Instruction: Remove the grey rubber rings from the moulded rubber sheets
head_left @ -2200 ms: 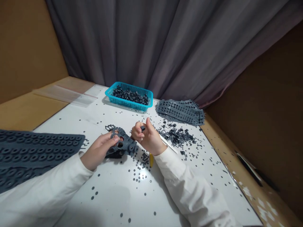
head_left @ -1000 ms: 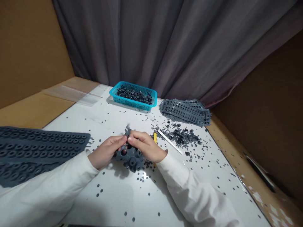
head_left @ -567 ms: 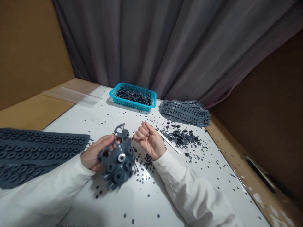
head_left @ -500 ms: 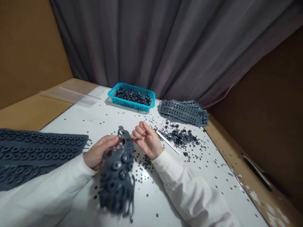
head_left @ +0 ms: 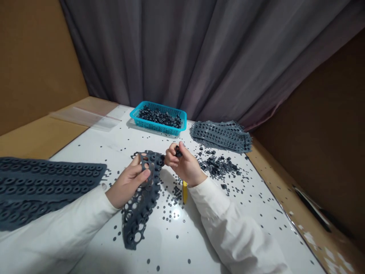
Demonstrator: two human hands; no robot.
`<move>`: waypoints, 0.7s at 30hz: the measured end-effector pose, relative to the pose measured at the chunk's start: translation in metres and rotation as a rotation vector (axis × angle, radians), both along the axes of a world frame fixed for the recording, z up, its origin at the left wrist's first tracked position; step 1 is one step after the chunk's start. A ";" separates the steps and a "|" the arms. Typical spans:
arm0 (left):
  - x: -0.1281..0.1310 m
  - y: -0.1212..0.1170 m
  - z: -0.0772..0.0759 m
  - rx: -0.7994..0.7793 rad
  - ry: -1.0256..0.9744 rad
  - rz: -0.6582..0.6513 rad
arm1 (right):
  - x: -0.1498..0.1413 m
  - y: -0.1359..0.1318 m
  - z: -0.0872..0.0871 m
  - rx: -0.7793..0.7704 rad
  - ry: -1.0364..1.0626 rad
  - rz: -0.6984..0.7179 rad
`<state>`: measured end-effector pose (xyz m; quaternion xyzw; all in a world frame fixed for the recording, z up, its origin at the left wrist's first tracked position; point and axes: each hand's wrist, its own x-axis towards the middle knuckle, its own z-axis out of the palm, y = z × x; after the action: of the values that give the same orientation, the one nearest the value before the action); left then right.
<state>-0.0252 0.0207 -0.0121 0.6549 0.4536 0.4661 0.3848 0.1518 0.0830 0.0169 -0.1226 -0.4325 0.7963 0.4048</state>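
My left hand [head_left: 129, 182] is closed on a dark grey rubber sheet [head_left: 152, 190] that has round holes and raised rings. The sheet hangs bent down toward the table, several of its holes punched through. Just right of its upper end, my right hand [head_left: 184, 163] pinches a small black rubber ring [head_left: 178, 151] between thumb and fingers. Below that wrist, a yellow tool [head_left: 185, 192] lies partly hidden on the table. Small black discs [head_left: 171, 205] are scattered beneath both hands.
At the back stands a turquoise basket [head_left: 159, 129] with many small black parts inside. Holed rubber sheets [head_left: 221, 135] are stacked at the back right, near a heap of black bits [head_left: 218, 166]. Unpunched ring sheets [head_left: 51, 179] lie left. Clear plastic [head_left: 88, 118] lies back left.
The rubber sheet has swung and turned, its holed face now showing more. My right hand has moved slightly right and turned, with a black ring now visible in it. The white stick is now hidden.
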 end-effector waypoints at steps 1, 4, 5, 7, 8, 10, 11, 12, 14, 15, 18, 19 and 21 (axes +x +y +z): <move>0.000 0.000 0.000 0.020 0.006 0.010 | 0.000 0.000 0.001 -0.004 -0.006 0.008; 0.000 0.000 0.001 0.007 -0.051 0.011 | 0.003 0.001 0.002 -0.054 -0.033 0.063; 0.000 -0.001 0.002 -0.035 -0.095 0.002 | 0.004 0.001 0.002 -0.085 -0.043 0.092; 0.001 -0.001 0.003 -0.168 -0.233 0.007 | 0.005 0.002 0.002 -0.160 -0.061 0.149; 0.001 -0.001 0.003 -0.250 -0.321 0.023 | 0.005 0.002 0.001 -0.198 -0.067 0.167; 0.003 0.000 0.004 -0.396 -0.492 0.057 | 0.005 0.003 0.000 -0.261 -0.078 0.168; 0.004 0.001 0.004 -0.453 -0.556 0.061 | 0.005 0.003 -0.002 -0.284 -0.085 0.158; 0.005 0.002 0.004 -0.499 -0.596 0.053 | 0.004 0.004 -0.003 -0.308 -0.093 0.143; 0.006 0.004 0.004 -0.576 -0.620 0.018 | 0.004 0.005 -0.005 -0.367 -0.120 0.105; 0.006 0.005 0.004 -0.615 -0.618 0.001 | 0.004 0.006 -0.006 -0.398 -0.140 0.083; 0.006 0.006 0.004 -0.704 -0.592 -0.020 | 0.004 0.007 -0.007 -0.465 -0.206 0.020; 0.006 0.005 0.004 -0.719 -0.585 -0.011 | 0.004 0.007 -0.007 -0.466 -0.224 0.009; 0.007 0.004 0.005 -0.726 -0.575 0.033 | 0.004 0.005 -0.006 -0.422 -0.267 -0.006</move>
<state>-0.0181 0.0250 -0.0071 0.3147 0.4725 0.4459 0.6920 0.1563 0.0882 0.0112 -0.3097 -0.3059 0.8446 0.3117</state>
